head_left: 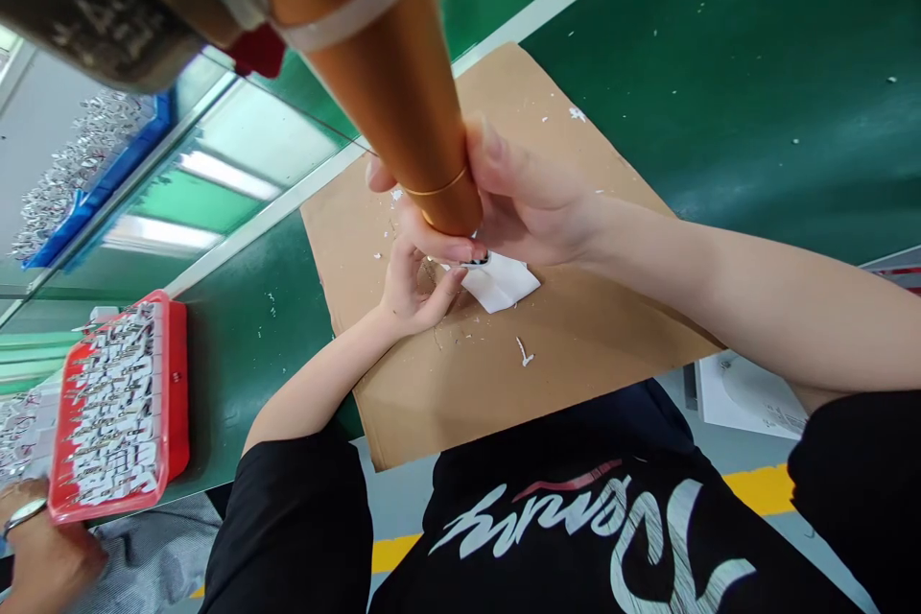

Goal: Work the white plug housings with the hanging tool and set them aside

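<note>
A large orange-gold cylindrical tool (403, 86) with a pale band hangs down at the top centre, close to the camera. My right hand (536, 192) is closed around its lower end; the tool hides some of those fingers. Just below it, my left hand (417, 283) has thumb and fingers bent together at a small piece with a dark spot (479, 259), mostly covered by the fingers and too small to name. A white folded sheet-like piece (502, 284) lies under the hands on brown cardboard (576, 345). The tool's tip is out of sight.
Small white scraps (525, 353) are scattered on the cardboard and green table (755, 86). At the left stands a red basket (177, 384) full of white parts, with another person's hand (61, 547) beside it. A blue tray (129, 168) holds similar parts beyond a metal-edged rail.
</note>
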`<state>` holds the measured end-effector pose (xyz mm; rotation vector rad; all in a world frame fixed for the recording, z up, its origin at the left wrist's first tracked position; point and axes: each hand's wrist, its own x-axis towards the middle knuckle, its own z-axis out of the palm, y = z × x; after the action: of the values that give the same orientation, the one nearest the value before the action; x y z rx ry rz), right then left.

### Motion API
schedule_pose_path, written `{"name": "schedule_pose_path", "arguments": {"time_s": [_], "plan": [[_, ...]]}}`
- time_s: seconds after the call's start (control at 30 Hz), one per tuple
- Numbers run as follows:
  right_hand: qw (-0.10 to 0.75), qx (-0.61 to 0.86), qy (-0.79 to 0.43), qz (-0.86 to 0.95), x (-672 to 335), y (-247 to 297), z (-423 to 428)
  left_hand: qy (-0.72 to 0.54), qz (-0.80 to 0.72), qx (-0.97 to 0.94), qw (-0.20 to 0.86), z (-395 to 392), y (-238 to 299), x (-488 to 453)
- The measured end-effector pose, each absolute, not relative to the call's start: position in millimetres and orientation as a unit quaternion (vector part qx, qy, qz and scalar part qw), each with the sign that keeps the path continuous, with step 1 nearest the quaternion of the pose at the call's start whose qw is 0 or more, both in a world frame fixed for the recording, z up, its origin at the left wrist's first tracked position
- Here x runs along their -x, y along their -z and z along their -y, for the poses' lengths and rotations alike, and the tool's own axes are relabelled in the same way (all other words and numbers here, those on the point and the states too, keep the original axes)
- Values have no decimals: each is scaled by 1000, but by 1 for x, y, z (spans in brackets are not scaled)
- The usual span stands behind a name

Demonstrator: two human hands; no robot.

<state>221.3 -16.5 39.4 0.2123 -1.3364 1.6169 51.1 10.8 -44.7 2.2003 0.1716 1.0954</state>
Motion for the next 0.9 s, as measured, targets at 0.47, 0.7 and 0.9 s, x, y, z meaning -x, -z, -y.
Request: {"name": "schedule_pose_path", "arguments": {"time_s": [0.47,0.7,0.9], "plan": [[518,-101,-658,538,-218,-37,10,-411,-116,-856,291,-9,45,-49],[508,-79,-668,538,-221,-38,11,-416,-134,-856,278,-10,46,-50],[522,-85,-683,504,-221,-36,8,-408,-185,-868,214,-15,57,-45]]}}
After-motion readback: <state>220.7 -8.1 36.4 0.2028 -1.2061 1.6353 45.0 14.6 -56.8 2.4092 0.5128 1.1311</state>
